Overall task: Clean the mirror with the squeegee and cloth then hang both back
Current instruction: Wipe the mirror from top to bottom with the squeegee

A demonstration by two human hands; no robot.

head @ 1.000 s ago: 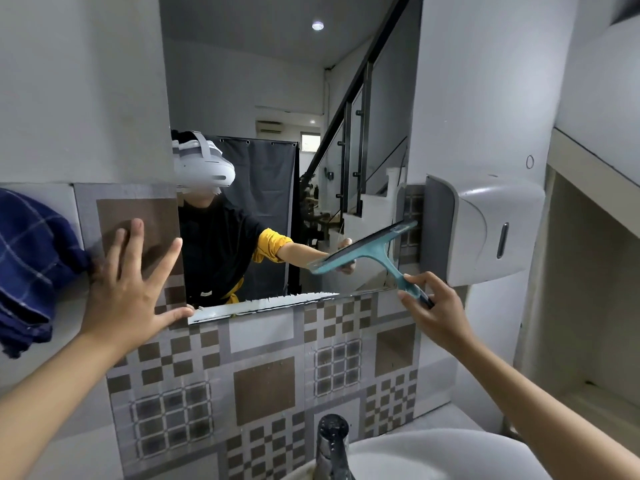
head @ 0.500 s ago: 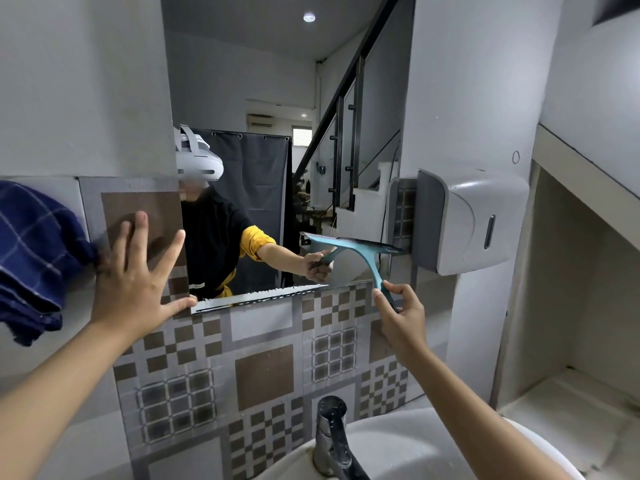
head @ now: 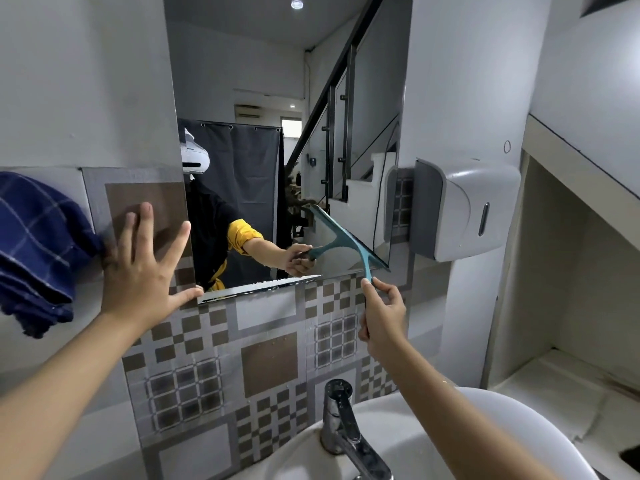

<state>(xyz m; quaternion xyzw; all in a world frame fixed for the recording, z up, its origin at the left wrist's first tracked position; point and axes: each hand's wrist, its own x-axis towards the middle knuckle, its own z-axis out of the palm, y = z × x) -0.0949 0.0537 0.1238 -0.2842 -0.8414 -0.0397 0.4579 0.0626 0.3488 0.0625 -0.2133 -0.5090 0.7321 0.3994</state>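
Observation:
A tall frameless mirror [head: 263, 81] hangs on the wall above patterned tiles. My right hand [head: 382, 315] grips the handle of a teal squeegee [head: 353, 242], whose blade lies slanted against the mirror's lower right corner. My left hand [head: 143, 271] is pressed flat, fingers spread, on the tiled wall just left of the mirror's bottom edge, holding nothing. A dark blue checked cloth [head: 34, 251] hangs on the wall at the far left, right beside that hand.
A grey-white paper dispenser [head: 464, 209] is mounted right of the mirror. Below are a white basin [head: 478, 438] and a chrome tap [head: 346, 431]. A recessed shelf nook [head: 571, 306] opens at the right.
The squeegee blade has swung from tilting up-right to tilting down-right, and my right hand has dropped lower and leftward. The view has shifted left. My left hand has stayed on the wall.

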